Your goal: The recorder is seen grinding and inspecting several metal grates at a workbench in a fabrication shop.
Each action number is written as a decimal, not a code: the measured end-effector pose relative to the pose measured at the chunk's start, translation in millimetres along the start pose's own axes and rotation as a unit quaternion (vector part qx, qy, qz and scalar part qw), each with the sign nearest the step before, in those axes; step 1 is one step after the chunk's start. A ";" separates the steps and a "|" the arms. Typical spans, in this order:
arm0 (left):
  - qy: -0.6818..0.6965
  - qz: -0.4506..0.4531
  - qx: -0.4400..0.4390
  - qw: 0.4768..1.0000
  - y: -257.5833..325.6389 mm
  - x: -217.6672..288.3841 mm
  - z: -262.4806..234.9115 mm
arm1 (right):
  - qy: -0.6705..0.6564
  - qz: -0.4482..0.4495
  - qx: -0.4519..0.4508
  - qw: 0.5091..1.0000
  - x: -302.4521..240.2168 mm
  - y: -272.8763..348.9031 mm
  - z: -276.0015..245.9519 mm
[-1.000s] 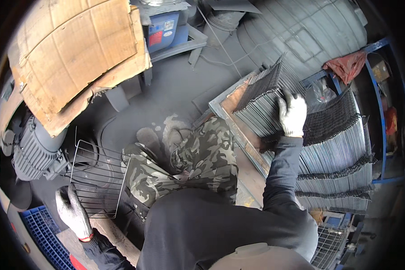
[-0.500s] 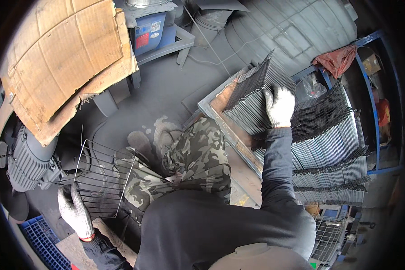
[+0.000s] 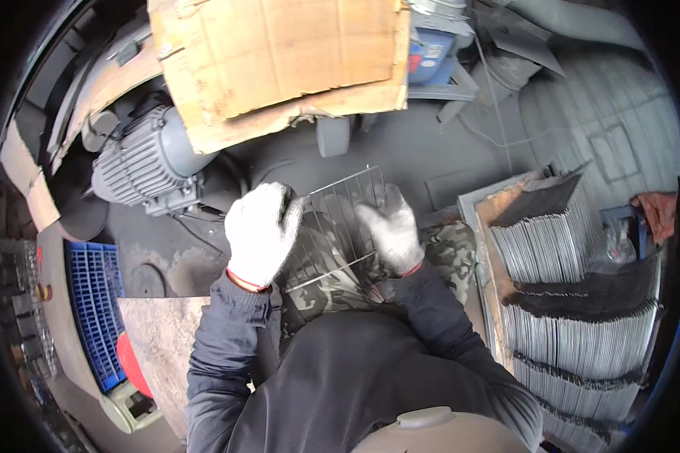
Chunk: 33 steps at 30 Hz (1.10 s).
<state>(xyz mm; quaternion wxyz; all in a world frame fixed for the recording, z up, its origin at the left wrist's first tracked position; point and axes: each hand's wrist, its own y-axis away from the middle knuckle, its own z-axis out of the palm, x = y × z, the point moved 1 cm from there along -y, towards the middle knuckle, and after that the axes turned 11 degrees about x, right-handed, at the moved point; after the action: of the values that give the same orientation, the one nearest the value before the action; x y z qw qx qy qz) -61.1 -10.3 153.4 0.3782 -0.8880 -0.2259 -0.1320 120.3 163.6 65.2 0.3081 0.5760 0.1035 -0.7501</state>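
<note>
A wire rack [image 3: 331,226] of thin parallel grey rods is held above my camouflage-clad lap, tilted a little. My left hand [image 3: 261,234], in a white knitted glove with a red cuff edge, is closed on the rack's left side. At the opposite side is my right hand [image 3: 393,232], gloved alike and somewhat blurred. Its thumb and fingers stand apart around the rack's right edge; whether they touch the wire is unclear.
To the right, stacks of wire racks [image 3: 540,245] fill a wood-lined bin. Ahead stands a cardboard-covered surface [image 3: 287,60]. A grey motor [image 3: 143,162] is at the left, with a blue plastic crate [image 3: 97,309], a board [image 3: 162,332] and a pale green stool [image 3: 132,408] nearer me.
My view has turned left. My left hand has brought the wire rack in front of me, and my right hand has left the stack and come to the rack's right edge.
</note>
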 end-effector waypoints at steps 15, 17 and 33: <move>0.506 -0.534 -0.065 0.675 37.0 -17.3 151.0 | 0.103 0.027 0.117 0.987 -12.2 -66.3 -73.5; 0.489 -0.524 -0.065 0.694 41.1 -29.8 155.3 | 0.133 0.042 0.122 0.983 -6.9 -74.1 -77.2; 0.384 -0.480 -0.037 0.787 58.7 -45.6 180.0 | 0.078 0.075 0.123 0.987 -7.3 -75.6 -54.9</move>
<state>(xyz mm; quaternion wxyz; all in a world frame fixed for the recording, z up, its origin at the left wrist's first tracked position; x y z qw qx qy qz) -59.6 71.6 -23.3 0.2881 -0.5540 -0.4543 -0.6353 121.3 253.7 39.6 0.2818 0.6721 -0.0096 -0.6847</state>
